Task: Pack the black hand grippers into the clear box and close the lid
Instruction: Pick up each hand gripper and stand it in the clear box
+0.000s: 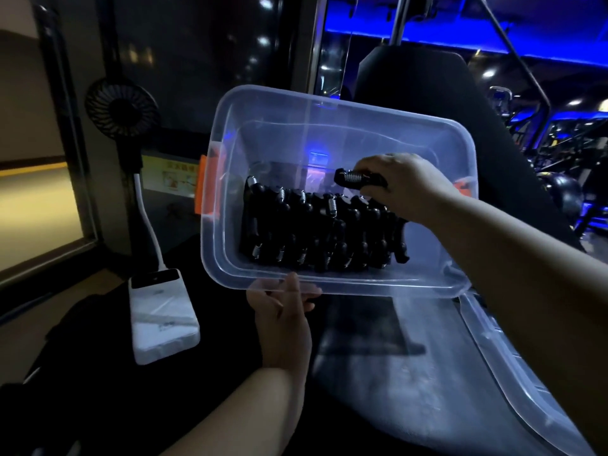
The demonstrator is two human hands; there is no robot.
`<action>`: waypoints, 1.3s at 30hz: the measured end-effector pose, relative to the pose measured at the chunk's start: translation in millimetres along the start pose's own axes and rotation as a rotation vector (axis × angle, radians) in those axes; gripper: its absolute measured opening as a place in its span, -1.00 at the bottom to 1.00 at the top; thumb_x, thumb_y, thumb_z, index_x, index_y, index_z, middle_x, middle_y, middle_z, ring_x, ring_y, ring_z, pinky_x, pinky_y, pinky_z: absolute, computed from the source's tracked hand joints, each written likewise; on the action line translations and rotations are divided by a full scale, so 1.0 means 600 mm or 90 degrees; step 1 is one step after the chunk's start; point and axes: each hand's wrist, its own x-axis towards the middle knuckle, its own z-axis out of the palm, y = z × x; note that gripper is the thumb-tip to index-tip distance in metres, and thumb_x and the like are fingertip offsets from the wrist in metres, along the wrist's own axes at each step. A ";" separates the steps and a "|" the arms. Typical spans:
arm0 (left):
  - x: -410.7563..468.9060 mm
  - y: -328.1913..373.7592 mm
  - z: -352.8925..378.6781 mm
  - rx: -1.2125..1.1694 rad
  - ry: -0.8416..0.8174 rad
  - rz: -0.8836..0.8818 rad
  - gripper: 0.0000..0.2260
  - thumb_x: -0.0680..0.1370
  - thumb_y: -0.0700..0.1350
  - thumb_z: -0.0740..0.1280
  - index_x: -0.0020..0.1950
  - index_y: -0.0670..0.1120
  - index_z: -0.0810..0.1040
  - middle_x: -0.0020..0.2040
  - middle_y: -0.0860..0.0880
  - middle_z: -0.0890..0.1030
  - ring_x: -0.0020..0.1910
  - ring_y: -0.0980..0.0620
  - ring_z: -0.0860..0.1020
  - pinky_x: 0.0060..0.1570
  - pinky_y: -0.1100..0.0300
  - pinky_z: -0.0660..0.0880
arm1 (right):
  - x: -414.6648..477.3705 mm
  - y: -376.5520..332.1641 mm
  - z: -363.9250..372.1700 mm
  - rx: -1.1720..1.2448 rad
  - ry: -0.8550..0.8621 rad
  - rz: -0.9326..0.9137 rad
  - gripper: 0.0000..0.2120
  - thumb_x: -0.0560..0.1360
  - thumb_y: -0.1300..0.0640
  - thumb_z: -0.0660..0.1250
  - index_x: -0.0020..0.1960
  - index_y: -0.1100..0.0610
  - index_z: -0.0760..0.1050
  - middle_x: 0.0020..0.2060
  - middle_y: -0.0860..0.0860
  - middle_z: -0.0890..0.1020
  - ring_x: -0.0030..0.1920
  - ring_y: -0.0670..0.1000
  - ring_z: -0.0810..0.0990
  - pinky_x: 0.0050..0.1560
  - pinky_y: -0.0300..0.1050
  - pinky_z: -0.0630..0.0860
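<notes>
Dim gym, blue strip lighting point(444, 44) upper right; dark glass panel point(204, 54) reflecting ceiling spots, black fan point(122, 108) left, white power bank point(164, 324) below; exercise machines point(566, 136) far right

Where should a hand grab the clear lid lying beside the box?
Probably the lid by the raised rim of its exposed right long edge, coming from the right: it lies flat, and the box held by the left hand hides its far end.

A yellow sticker point(169, 176), seen just left of the clear box point(378, 288), has red marks and small pictures. They are too blurry to read. No other words can be read.
</notes>
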 end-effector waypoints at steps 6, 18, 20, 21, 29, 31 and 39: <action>0.002 -0.004 -0.001 0.001 0.006 -0.023 -0.88 0.60 -0.14 0.20 0.01 -0.11 0.26 -0.24 -0.23 0.63 -0.30 -0.01 0.65 -0.32 0.30 0.51 | 0.045 0.031 0.081 -0.049 -0.049 0.039 -0.79 0.48 0.18 0.30 0.11 0.08 0.47 -0.07 0.09 0.59 0.07 0.18 0.48 -0.06 0.00 0.45; 0.000 -0.008 -0.002 0.034 -0.022 0.008 -0.76 0.47 0.05 0.18 -0.02 -0.08 0.27 -0.27 -0.12 0.67 -0.27 0.03 0.64 -0.23 0.27 0.53 | 0.092 0.050 0.153 -0.059 -0.135 0.117 -0.69 0.61 0.00 0.14 0.33 -0.08 0.44 0.24 0.08 0.52 0.27 0.20 0.43 0.25 0.05 0.30; 0.000 -0.011 -0.003 0.038 -0.020 0.015 -0.77 0.46 0.06 0.18 -0.02 -0.06 0.27 -0.28 -0.09 0.67 -0.26 0.02 0.64 -0.24 0.28 0.52 | 0.097 0.047 0.159 -0.038 -0.140 0.141 -0.67 0.62 -0.04 0.09 0.35 -0.10 0.41 0.28 0.07 0.49 0.31 0.17 0.41 0.29 0.09 0.24; 0.001 -0.012 -0.003 0.037 -0.019 0.017 -0.77 0.46 0.06 0.18 -0.02 -0.05 0.27 -0.28 -0.09 0.67 -0.26 0.02 0.64 -0.24 0.28 0.52 | 0.097 0.047 0.160 -0.016 -0.135 0.154 -0.67 0.63 -0.06 0.07 0.35 -0.10 0.40 0.28 0.07 0.48 0.32 0.16 0.40 0.30 0.09 0.22; 0.002 -0.005 0.002 0.020 -0.009 0.024 -0.88 0.57 -0.14 0.20 -0.02 -0.11 0.26 -0.30 -0.18 0.65 -0.31 0.05 0.64 -0.28 0.34 0.49 | 0.076 0.034 0.158 -0.001 -0.096 0.227 -0.62 0.62 -0.14 -0.02 0.37 -0.13 0.35 0.36 0.00 0.42 0.41 0.10 0.25 0.35 0.06 0.12; 0.004 -0.006 0.003 0.037 -0.009 0.036 -0.90 0.58 -0.15 0.20 -0.03 -0.08 0.26 -0.30 -0.16 0.66 -0.30 0.04 0.64 -0.27 0.33 0.49 | 0.065 0.033 0.154 0.006 -0.055 0.247 -0.63 0.62 -0.13 0.00 0.37 -0.11 0.36 0.35 0.01 0.43 0.41 0.10 0.24 0.35 0.06 0.12; 0.006 -0.004 0.004 0.035 0.022 0.027 -0.89 0.58 -0.17 0.22 -0.06 -0.07 0.27 -0.33 -0.12 0.62 -0.34 0.03 0.59 -0.23 0.29 0.52 | 0.001 0.025 0.124 0.014 -0.017 0.273 -0.65 0.61 -0.11 0.05 0.35 -0.09 0.37 0.33 0.02 0.43 0.39 0.09 0.21 0.33 0.06 0.12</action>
